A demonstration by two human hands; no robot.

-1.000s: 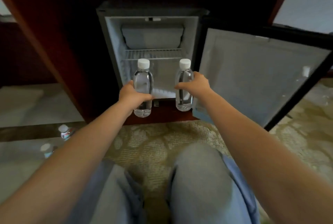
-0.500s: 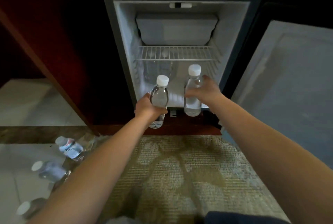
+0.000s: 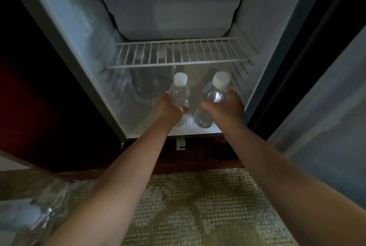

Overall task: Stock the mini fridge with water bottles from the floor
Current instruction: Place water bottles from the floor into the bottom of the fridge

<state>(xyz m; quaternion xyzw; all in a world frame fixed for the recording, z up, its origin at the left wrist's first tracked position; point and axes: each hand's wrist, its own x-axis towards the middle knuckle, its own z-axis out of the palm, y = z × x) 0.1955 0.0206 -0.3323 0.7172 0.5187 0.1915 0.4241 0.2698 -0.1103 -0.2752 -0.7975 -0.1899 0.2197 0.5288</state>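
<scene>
**poster1:** Head cam only for this one, so one angle. Both arms reach into the open mini fridge (image 3: 65, 34). The left hand (image 3: 168, 110) is wrapped around a clear water bottle (image 3: 179, 95) with a white screw cap, fingers curled round its middle. The right hand (image 3: 227, 107) is clamped on a second water bottle (image 3: 212, 103), same look: see-through plastic, white ribbed cap, no label that I can make out. The two bottles sit just beside each other with a small gap between them.

**poster2:** Are they standing on the fridge floor or held up?

**poster1:** Both are inside the lower compartment, below the white wire shelf (image 3: 178, 53). The right one leans a bit toward the right, its base down near the front edge of the fridge floor. The left one's base is hidden behind the hand, so can't tell if it's resting or lifted. Both look full, hard to be sure in this dim light.

**poster2:** Anything else in there?

**poster1:** A pale freezer box (image 3: 172, 10) up top at the back. Behind the shelf I see some blurry clear shapes, too murky to name. The fridge door (image 3: 326, 117) is swung open on the right. Outside, a patterned beige carpet (image 3: 198, 206) lies under the arms, and at the bottom left there are more clear bottles (image 3: 49, 206) on the floor, badly blurred. Dark red wooden cabinet (image 3: 39, 107) around the fridge.
</scene>
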